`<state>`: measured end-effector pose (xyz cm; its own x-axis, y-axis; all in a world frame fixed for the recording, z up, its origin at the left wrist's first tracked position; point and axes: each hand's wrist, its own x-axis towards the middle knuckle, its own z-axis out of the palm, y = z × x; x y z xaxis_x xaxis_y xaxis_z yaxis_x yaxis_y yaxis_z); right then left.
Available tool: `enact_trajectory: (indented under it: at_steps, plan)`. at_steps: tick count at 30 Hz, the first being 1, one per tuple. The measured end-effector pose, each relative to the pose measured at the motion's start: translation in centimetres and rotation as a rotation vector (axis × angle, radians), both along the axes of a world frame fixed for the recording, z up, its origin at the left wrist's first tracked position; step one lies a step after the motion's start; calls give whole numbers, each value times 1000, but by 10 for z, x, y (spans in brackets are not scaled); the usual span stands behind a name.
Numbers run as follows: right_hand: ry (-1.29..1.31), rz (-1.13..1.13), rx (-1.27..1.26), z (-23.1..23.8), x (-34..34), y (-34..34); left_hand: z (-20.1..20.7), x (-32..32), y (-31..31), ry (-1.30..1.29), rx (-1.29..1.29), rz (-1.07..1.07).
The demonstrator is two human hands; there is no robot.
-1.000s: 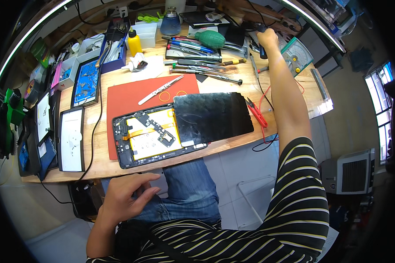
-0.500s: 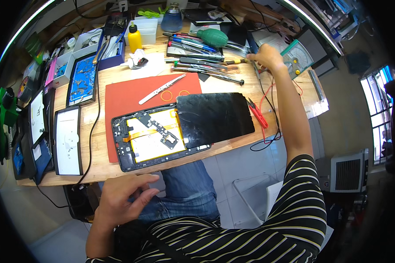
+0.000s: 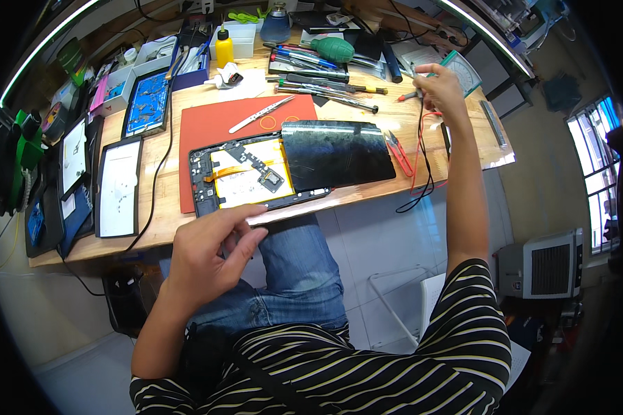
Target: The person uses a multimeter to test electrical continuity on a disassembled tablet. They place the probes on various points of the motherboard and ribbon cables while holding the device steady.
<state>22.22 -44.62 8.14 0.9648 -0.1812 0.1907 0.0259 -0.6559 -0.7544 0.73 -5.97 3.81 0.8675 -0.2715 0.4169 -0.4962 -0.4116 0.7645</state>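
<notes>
R hand (image 3: 439,86) pinches a red probe (image 3: 410,95) over the bench, fingers clamped on it. L hand (image 3: 211,252) hangs loose, fingers apart, just below the opened tablet (image 3: 256,176).

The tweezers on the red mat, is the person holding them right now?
No. The tweezers lie untouched on the red mat, while the left hand hovers near the table edge and the right hand grips a probe.

Right hand (image 3: 441,88) pinches probe leads (image 3: 422,138); left hand (image 3: 211,252) hovers near opened tablet (image 3: 256,176) (screen lifted)
</notes>
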Motion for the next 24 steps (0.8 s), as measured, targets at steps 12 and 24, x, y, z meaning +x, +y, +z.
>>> enact_trajectory:
  at_steps: [12,24]
  plan:
    - [324,717,158,-11,-111,52,-28,59,-91,-169,503,-51]
    - [51,-228,371,-45,53,-184,-19,67,-97,-303,66,-97]
